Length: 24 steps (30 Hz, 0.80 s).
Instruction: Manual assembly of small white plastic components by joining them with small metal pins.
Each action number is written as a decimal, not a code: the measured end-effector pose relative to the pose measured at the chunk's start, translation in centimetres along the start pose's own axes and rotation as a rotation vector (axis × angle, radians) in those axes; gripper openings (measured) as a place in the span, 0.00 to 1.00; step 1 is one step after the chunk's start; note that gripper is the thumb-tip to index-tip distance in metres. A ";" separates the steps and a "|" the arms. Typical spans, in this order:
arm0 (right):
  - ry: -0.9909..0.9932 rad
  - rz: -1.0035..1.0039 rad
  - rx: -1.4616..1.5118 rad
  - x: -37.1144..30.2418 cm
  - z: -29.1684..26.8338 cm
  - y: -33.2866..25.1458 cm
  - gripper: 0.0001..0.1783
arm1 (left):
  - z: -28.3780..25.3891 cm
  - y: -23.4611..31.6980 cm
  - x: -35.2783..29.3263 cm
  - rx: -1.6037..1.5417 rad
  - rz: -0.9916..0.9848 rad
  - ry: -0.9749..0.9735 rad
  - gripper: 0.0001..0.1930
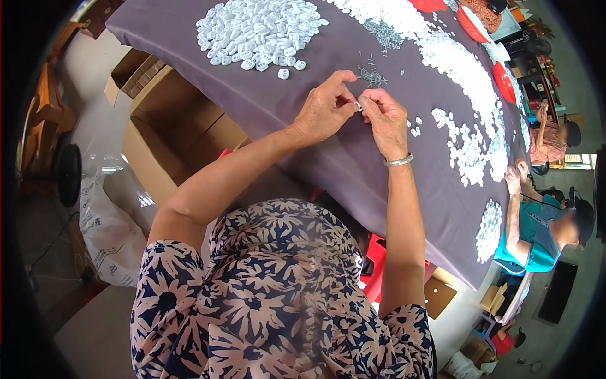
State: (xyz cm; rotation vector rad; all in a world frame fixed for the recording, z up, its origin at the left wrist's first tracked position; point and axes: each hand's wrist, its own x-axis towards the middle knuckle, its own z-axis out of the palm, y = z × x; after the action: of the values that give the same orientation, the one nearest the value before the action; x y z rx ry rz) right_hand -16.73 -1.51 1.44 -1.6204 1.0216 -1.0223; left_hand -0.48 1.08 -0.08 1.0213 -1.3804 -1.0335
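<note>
Over the grey-purple cloth of the table (328, 145), my two hands meet fingertip to fingertip. A small white piece (359, 107) with a dark bit shows between them, too small to tell its kind. My left hand (323, 112) is closed in a pinch on one side of it, its index finger bent. From the other side my right hand (386, 121), with a silver bangle at the wrist, pinches at the same piece. Just beyond the fingertips lies a little heap of thin grey pins (372, 77). A few small white pieces (415, 126) rest beside my right hand.
A pile of white oval printed pieces (259, 31) lies at the far left. Small white parts (464, 72) spread along the right, near red baskets (504, 82). Open cardboard boxes (170, 126) stand left of the table. A co-worker in teal (530, 230) works at the right edge.
</note>
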 end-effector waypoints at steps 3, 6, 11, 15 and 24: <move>0.007 -0.049 -0.084 -0.1 0.2 0.2 0.08 | 0.1 0.1 -0.1 0.034 0.011 0.028 0.22; 0.027 -0.083 -0.117 -0.2 0.5 0.3 0.08 | 0.1 0.2 -0.2 0.044 -0.002 0.039 0.23; 0.089 -0.125 -0.236 0.0 1.0 0.6 0.04 | 0.4 -0.5 -0.3 0.044 0.003 0.082 0.11; 0.135 -0.132 -0.290 0.2 1.5 0.7 0.06 | 0.5 -1.1 -0.1 0.070 0.020 0.091 0.02; 0.202 -0.119 -0.295 0.1 2.0 0.1 0.07 | 0.5 -1.4 0.3 0.046 -0.029 0.103 0.23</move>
State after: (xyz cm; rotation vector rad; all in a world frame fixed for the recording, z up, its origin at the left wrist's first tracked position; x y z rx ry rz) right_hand -14.82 -1.04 0.87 -1.8618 1.2720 -1.1763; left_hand -0.97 0.48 -1.37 1.1157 -1.3141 -0.9608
